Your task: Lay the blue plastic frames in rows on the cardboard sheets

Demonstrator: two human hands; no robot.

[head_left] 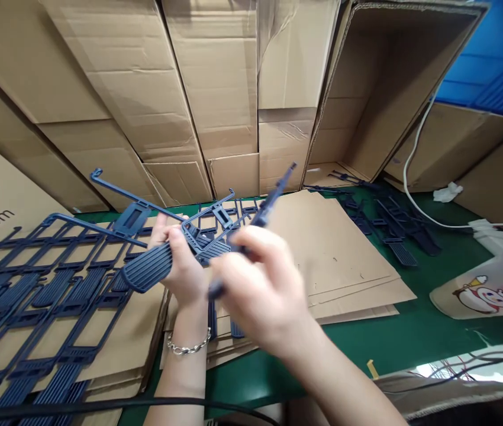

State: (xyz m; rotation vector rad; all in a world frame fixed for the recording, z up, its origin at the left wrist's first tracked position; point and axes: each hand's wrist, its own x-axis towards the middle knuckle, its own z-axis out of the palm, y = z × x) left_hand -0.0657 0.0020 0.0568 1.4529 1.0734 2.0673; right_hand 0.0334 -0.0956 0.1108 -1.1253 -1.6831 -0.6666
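A dark blue plastic frame part (148, 269) with a ribbed paddle and long thin arms is held up by my left hand (184, 266), its fingers wrapped round the middle. My right hand (264, 284), blurred by motion, is closed round a second dark blue part (269, 204), long and narrow, that points up and away. The hands are side by side, the right one nearer the camera. Behind them, more ribbed blue parts lie on cardboard sheets (344, 254); my hands hide some of these.
Rows of blue frames (60, 284) cover cardboard at the left. Loose blue parts (389, 222) lie on the green table (349, 340) at the right, near an open carton (367, 89), a white cable (415, 154) and a printed cup (486, 290).
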